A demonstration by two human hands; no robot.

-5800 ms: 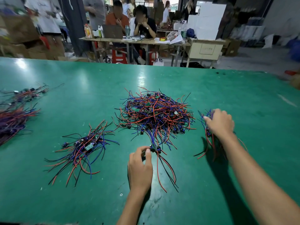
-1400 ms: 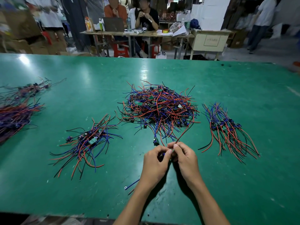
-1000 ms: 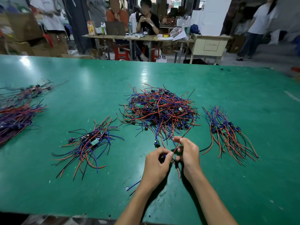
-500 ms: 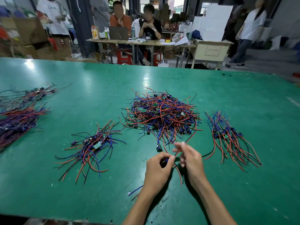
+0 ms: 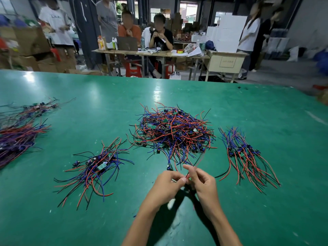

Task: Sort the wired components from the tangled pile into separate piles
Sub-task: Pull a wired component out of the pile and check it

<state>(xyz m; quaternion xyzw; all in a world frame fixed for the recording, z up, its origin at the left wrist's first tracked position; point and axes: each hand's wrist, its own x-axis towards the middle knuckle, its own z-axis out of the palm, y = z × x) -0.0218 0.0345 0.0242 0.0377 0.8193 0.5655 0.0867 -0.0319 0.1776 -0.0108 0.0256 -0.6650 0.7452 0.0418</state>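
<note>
- My left hand (image 5: 166,185) now pinches one red-and-black wired component (image 5: 198,161), pulled toward the tabletop's near edge.
- Big tangled red-blue wire pile (image 5: 173,132) sits mid-table, still huge.
- My right hand (image 5: 204,185) has shifted, gripping its red lead; nearly untangled, I reckon.

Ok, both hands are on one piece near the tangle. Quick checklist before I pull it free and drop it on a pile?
1. Left hand pinching the piece: ok.
2. Right hand pinching a wire: ok.
3. Red wire free of the tangle: not ok, it runs up into the tangle's near edge.
4. Which kind of piece it is: cannot tell, the hands hide it.
5. Right pile apart from the tangle: ok.
6. Left pile apart from the tangle: cannot tell, their stray wire ends come close.
</note>
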